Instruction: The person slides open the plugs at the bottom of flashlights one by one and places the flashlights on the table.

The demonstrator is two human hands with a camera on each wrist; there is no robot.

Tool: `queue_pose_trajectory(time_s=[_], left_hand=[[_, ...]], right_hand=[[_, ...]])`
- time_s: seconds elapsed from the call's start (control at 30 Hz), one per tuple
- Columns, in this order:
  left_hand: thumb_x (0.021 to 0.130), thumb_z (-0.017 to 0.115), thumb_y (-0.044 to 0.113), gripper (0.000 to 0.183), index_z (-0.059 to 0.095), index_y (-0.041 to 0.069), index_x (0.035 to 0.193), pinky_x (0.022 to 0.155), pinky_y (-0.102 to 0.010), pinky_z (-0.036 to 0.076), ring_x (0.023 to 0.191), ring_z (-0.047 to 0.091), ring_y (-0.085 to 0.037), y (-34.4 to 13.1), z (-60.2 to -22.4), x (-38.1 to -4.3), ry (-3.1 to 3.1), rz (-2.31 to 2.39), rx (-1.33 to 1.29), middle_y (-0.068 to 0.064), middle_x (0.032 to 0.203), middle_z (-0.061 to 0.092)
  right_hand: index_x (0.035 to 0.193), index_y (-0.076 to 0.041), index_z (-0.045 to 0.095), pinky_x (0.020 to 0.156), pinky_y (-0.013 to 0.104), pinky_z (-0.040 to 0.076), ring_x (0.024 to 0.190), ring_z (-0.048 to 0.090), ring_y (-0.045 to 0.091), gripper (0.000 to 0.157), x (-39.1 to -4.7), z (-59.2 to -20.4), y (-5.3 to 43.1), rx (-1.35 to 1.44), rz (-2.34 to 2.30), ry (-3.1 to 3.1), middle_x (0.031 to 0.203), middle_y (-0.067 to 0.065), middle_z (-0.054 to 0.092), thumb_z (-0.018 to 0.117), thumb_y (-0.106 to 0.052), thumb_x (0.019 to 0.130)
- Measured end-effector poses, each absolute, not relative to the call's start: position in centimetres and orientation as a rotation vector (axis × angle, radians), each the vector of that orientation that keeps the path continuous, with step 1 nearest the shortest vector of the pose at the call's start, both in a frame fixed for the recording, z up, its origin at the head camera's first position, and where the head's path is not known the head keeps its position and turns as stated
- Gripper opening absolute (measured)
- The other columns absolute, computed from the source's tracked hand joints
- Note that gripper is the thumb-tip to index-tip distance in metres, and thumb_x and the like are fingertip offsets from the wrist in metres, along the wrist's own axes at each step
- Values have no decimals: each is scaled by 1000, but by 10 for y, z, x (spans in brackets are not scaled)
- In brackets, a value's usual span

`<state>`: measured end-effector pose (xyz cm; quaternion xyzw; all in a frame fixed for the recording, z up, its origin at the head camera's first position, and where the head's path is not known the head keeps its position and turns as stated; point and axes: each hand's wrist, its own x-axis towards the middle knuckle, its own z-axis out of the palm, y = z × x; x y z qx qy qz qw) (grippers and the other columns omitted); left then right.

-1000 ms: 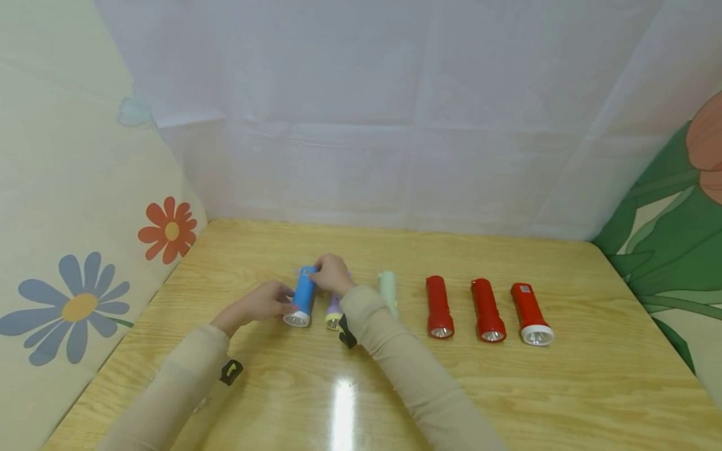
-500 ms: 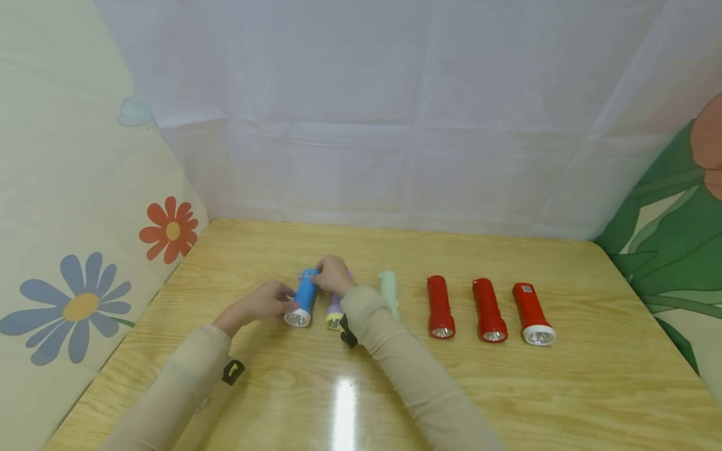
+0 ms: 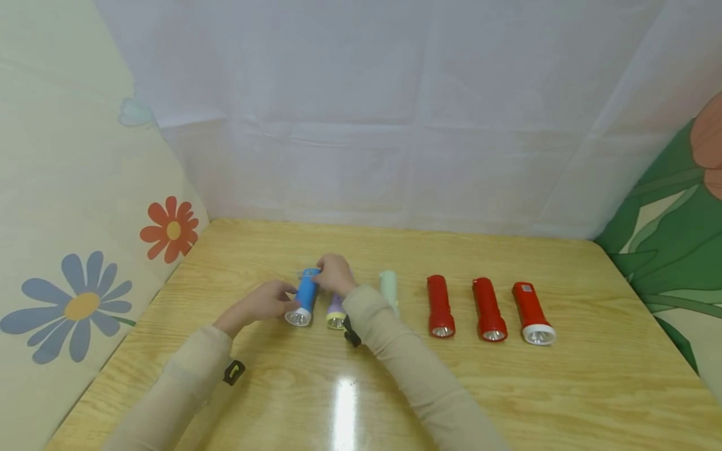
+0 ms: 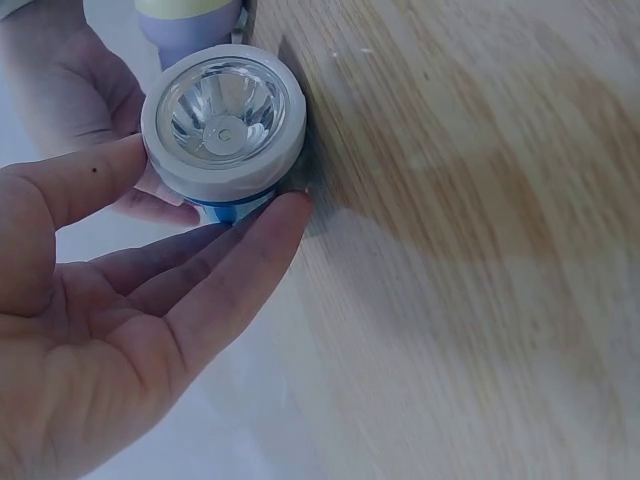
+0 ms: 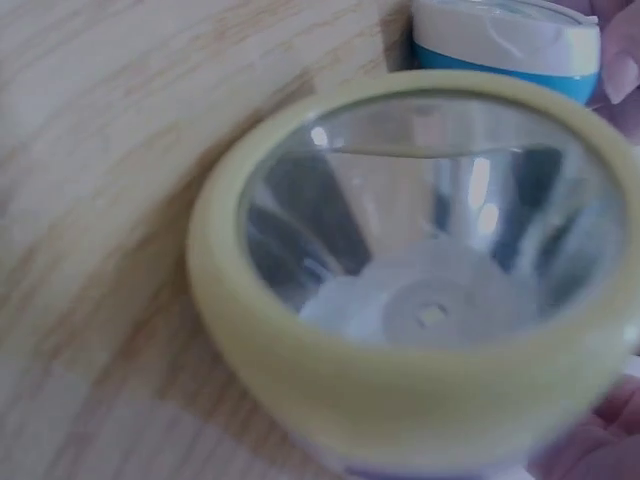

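Blue and white, the held flashlight (image 3: pixel 306 292) lies just to the left of the purple flashlight (image 3: pixel 335 308), the landmark here, with its lens end toward the person. The left hand (image 3: pixel 266 302), on the far side of the held flashlight from the purple one, grips the white rim between thumb and fingertips, a narrow hold with the palm clear. The right hand (image 3: pixel 335 274), over the purple flashlight's rear part, has thumb and fingers bent in at the held flashlight's tail and seems to pinch it; the far fingertips are hidden.

For this two-ended hold, light and equal pressure should serve best: a round barrel could roll if one side pressed harder. The left fingertips do well low on the rim, off the lens. The right hand is the likelier one to cause a bump, being so close above the purple flashlight; lifting straight up when letting go would be safer than sweeping sideways.

Right of the purple flashlight come a pale green flashlight (image 3: pixel 388 289), its lens end hidden by the right sleeve (image 3: pixel 406 357), then two all-red flashlights (image 3: pixel 439 305) and, farthest, a white-rimmed red flashlight (image 3: pixel 530 305). Behind it hangs a white cloth (image 3: pixel 361 138).
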<state>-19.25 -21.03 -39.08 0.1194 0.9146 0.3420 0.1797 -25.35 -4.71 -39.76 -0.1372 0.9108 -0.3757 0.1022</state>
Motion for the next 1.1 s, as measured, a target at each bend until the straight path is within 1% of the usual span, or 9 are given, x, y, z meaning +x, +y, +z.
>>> queue_pose_trajectory(time_s=[0.13,0.3,0.47,0.6,0.73,0.9,1.1], left_hand=[[86,59,17,46,48,-15,118,66,-34,51,74,62,-21,-210,-391,-192,2604,959,364,-19,93,64],[86,59,16,46,47,-13,120,66,-35,51,76,62,-22,-209,-390,-191,2615,966,366,-20,94,63],[86,60,17,49,45,-12,123,70,-39,51,84,60,-28,-210,-388,-191,2660,943,375,-22,97,62],[86,59,18,48,46,-11,122,71,-41,51,87,60,-31,-212,-386,-190,2714,909,401,-21,96,62],[87,59,18,40,52,-10,115,70,-40,51,84,60,-29,-213,-381,-189,2776,896,432,-18,92,63],[86,59,17,30,57,-7,105,68,-36,50,78,59,-22,-212,-377,-188,2828,920,495,-11,86,63],[84,62,15,16,61,1,93,65,-29,47,72,54,-14,-207,-377,-184,2850,954,602,-2,78,59]], right_hand=[[113,2,59,81,32,48,94,57,24,36,-254,-395,-44,-431,-1145,2685,106,15,61,67,-9,79],[112,0,59,81,32,48,96,57,24,34,-251,-389,-38,-473,-1179,2677,107,14,61,65,-10,81],[112,-1,59,82,32,47,97,56,24,33,-247,-381,-31,-490,-1262,2642,107,13,61,65,-10,81],[113,0,59,82,32,47,97,57,23,33,-246,-378,-25,-502,-1310,2619,107,12,61,65,-10,82],[110,0,60,80,31,48,94,59,23,32,-247,-377,-18,-541,-1307,2637,105,13,62,66,-11,81],[109,0,60,79,30,48,92,58,22,30,-247,-376,-9,-554,-1340,2626,101,11,62,66,-11,81],[106,1,61,78,29,48,89,59,21,28,-243,-372,2,-592,-1347,2641,99,11,63,67,-11,81]])
